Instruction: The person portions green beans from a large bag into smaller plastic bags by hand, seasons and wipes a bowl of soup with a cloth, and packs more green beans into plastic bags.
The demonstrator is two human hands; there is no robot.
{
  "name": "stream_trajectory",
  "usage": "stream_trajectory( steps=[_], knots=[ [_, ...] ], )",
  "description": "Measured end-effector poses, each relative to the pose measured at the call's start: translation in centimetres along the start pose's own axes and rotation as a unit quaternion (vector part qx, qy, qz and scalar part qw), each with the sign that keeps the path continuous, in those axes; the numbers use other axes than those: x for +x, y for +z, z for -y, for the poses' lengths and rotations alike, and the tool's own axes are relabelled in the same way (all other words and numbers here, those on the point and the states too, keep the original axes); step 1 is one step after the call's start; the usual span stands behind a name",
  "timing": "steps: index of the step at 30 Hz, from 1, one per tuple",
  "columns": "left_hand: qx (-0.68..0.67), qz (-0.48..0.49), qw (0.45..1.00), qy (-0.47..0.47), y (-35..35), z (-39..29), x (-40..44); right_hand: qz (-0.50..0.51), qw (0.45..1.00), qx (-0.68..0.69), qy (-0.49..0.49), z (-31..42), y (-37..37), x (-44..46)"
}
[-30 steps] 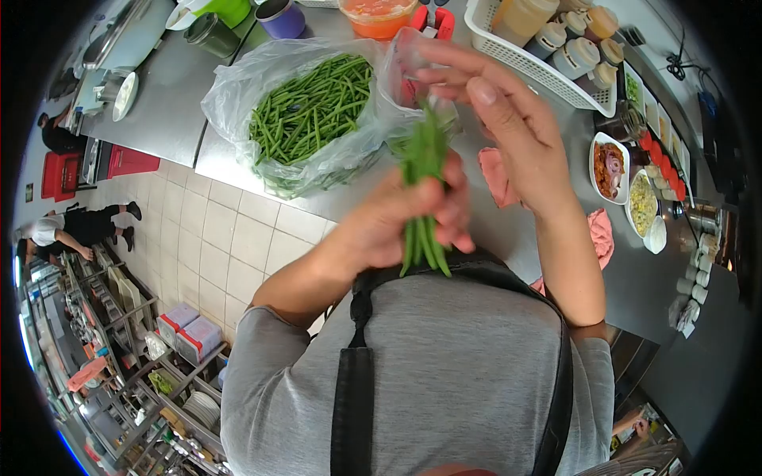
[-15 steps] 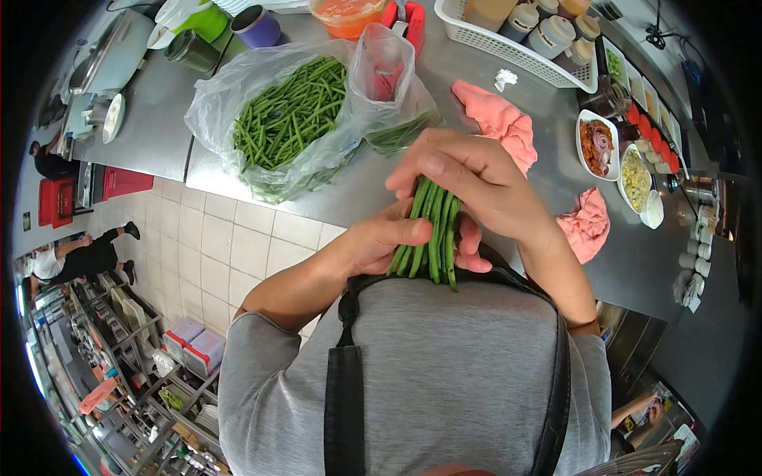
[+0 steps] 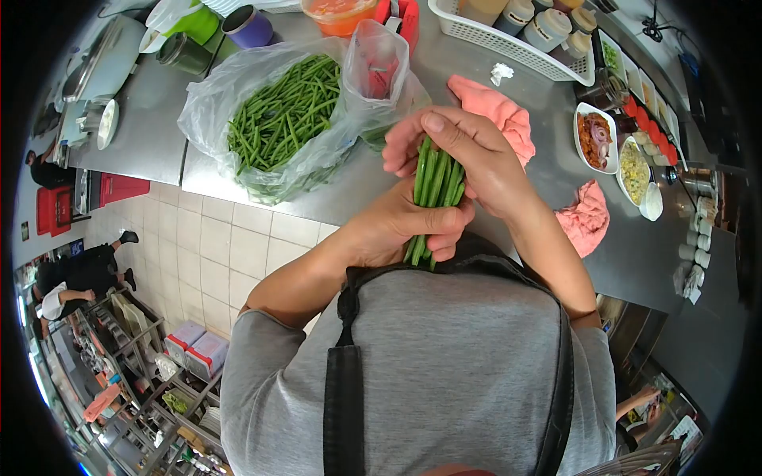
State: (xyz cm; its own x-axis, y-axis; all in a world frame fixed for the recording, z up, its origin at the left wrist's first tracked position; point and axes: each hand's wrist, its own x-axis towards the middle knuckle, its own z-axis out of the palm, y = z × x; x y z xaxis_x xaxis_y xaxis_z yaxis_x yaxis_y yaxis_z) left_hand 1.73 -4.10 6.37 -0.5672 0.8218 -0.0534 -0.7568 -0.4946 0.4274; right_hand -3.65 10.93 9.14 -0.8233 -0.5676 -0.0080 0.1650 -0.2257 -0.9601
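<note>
The left hand (image 3: 394, 226) is closed around the lower part of a bunch of green beans (image 3: 435, 186), with its thumb across the front. The right hand (image 3: 480, 151) is curved like a cup around the top of the bunch; I cannot tell if it squeezes.

The bunch is in front of the person's chest. It is long and runs up and down, with its bottom ends toward the gray shirt (image 3: 444, 341) and its top leaning a little right, away from the body.

More beans (image 3: 286, 115) sit in a clear bag (image 3: 208, 111) on the tabletop (image 3: 548, 131). Any writing on the bottles (image 3: 548, 30) is too small to read.
</note>
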Motion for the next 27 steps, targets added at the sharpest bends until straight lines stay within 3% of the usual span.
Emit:
stream_trajectory(
  steps=[2,5,7,11,13,14,16,17,19,20,22,23,25,27],
  knots=[
    [0.035,-0.041,0.999,0.005,0.9,0.0,-0.1,0.033,0.999,0.0,0.004,-0.1,-0.6,-0.1],
    [-0.025,-0.013,1.0,-0.006,0.9,0.2,-0.1,0.04,0.998,-0.004,0.048,0.1,-1.2,-0.6],
    [-0.054,-0.025,0.998,-0.025,1.2,0.0,-0.1,0.07,0.992,0.072,0.073,0.6,-1.1,-0.8],
    [-0.07,-0.001,0.997,-0.019,0.2,0.5,-0.2,0.095,0.993,0.038,0.052,0.7,-0.4,-0.7],
    [-0.021,-0.025,0.999,-0.032,0.1,-0.2,-0.4,0.037,0.995,-0.054,-0.077,-1.4,-0.7,0.2],
    [0.038,-0.083,0.996,-0.001,0.1,-0.4,-0.5,0.037,0.995,-0.054,-0.077,-1.0,-1.2,0.7],
    [0.082,-0.175,0.98,0.055,-0.7,-0.8,-1.2,-0.041,0.954,-0.262,-0.143,1.1,-2.0,2.1],
    [0.083,-0.175,0.98,0.054,-1.4,-1.0,-1.6,-0.042,0.954,-0.261,-0.144,2.6,-2.0,2.6],
    [0.106,-0.27,0.947,0.138,-2.9,-1.4,-2.5,-0.102,0.95,-0.296,-0.014,5.2,-2.1,3.7],
    [0.109,-0.269,0.947,0.137,-3.6,-1.5,-3.0,-0.103,0.949,-0.296,-0.016,5.0,-2.5,4.6],
    [0.079,-0.33,0.929,0.146,-4.7,-1.4,-4.1,-0.076,0.848,-0.511,-0.114,3.9,-3.0,7.1],
    [0.082,-0.329,0.93,0.144,-5.0,-1.2,-4.4,-0.079,0.848,-0.511,-0.115,3.5,-2.8,8.2],
    [0.041,-0.393,0.911,0.12,-5.4,-0.7,-4.9,-0.038,0.78,-0.623,0.04,2.5,-2.4,10.0],
    [0.027,-0.396,0.911,0.111,-5.4,-0.1,-5.0,-0.031,0.805,-0.592,0.025,0.5,-3.4,10.7]
  ],
)
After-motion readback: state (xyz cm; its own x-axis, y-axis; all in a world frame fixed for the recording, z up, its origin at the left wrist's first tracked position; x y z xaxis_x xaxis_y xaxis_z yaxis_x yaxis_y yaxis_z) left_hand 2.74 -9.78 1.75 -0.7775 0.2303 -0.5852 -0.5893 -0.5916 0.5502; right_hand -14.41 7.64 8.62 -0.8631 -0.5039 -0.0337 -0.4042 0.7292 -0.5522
